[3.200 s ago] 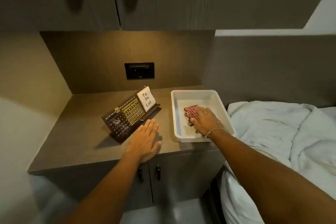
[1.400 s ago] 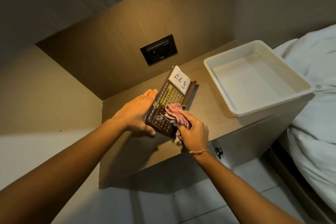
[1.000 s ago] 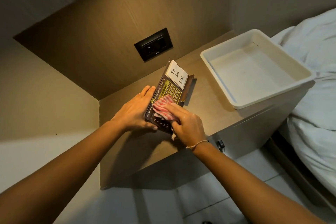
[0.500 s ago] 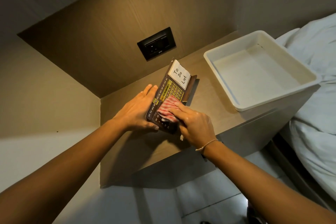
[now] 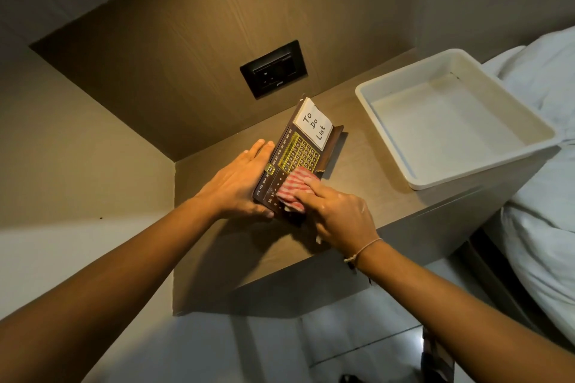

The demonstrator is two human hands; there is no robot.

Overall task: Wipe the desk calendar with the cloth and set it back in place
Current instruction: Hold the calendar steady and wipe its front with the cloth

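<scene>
The dark brown desk calendar [image 5: 298, 152] stands on the wooden counter [image 5: 236, 252], with a yellow date grid and a white "To Do List" note at its far end. My left hand [image 5: 236, 183] grips its near left edge and back, thumb under the lower corner. My right hand [image 5: 339, 214] presses a red-and-white striped cloth [image 5: 295, 190] flat against the lower front face of the calendar. The cloth covers the near part of the date grid.
A white plastic tub [image 5: 451, 130] sits on the counter to the right of the calendar. A black wall socket [image 5: 273, 68] is on the back panel behind it. White bedding [image 5: 547, 211] lies at the far right. Tiled floor shows below the counter edge.
My right hand took the cloth from the tub and brought it to the calendar, which my left hand took hold of. Over the last second the cloth has stayed on the calendar's lower face.
</scene>
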